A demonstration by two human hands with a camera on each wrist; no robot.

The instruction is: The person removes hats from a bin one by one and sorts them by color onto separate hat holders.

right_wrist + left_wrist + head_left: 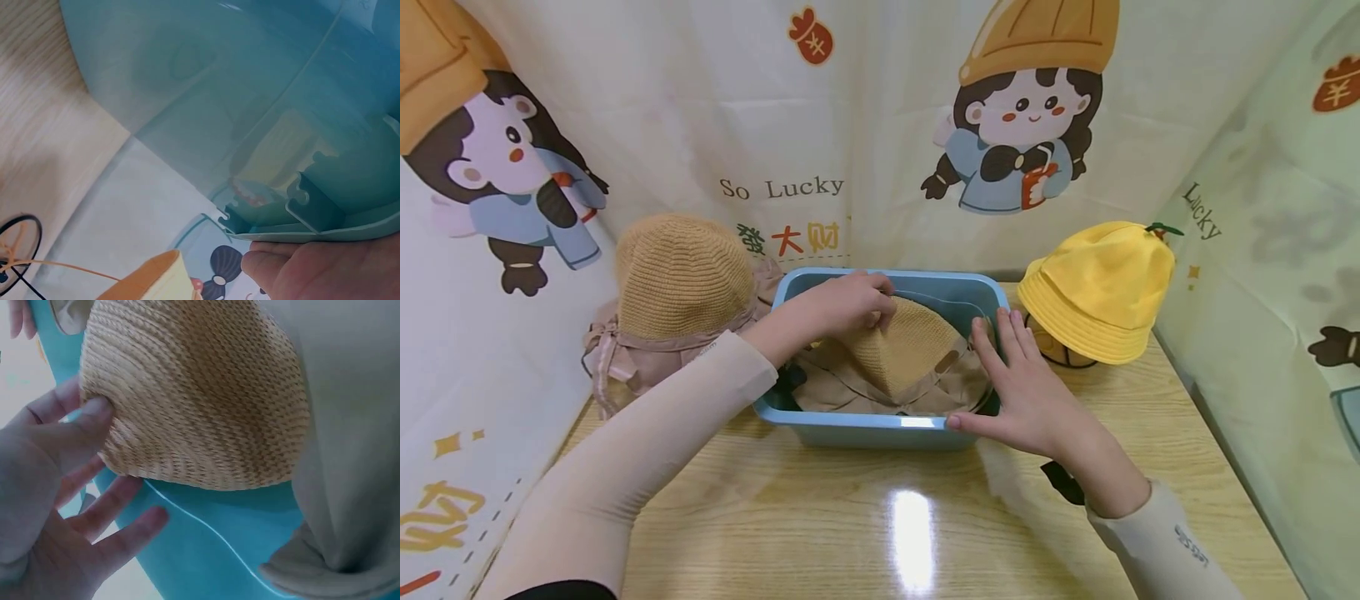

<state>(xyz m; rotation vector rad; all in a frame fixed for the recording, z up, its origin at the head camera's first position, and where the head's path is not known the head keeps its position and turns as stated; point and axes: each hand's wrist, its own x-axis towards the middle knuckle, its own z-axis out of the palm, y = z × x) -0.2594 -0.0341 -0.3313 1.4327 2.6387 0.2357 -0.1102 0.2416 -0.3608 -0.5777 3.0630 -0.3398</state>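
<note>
A light blue plastic bin [880, 435] stands on the wooden table with a tan woven sun hat [921, 337] inside, its beige fabric brim [842, 392] spread below the crown. My left hand [853, 304] reaches over the bin and pinches the crown's edge. In the left wrist view, the thumb lies on the near side of the woven crown [194, 394], with the index finger behind it and the other fingers spread. On the bin's right end rests my right hand [1026, 404], fingers straight over the rim and thumb at the front corner. The right wrist view shows the bin's outer wall [187, 94].
Left of the bin sits another tan woven hat [685, 275] with a mauve fabric brim and ribbon. A yellow bucket hat [1097, 287] with a green leaf on top stands to the right, over a brown ball [1060, 346]. A printed curtain [880, 108] hangs behind.
</note>
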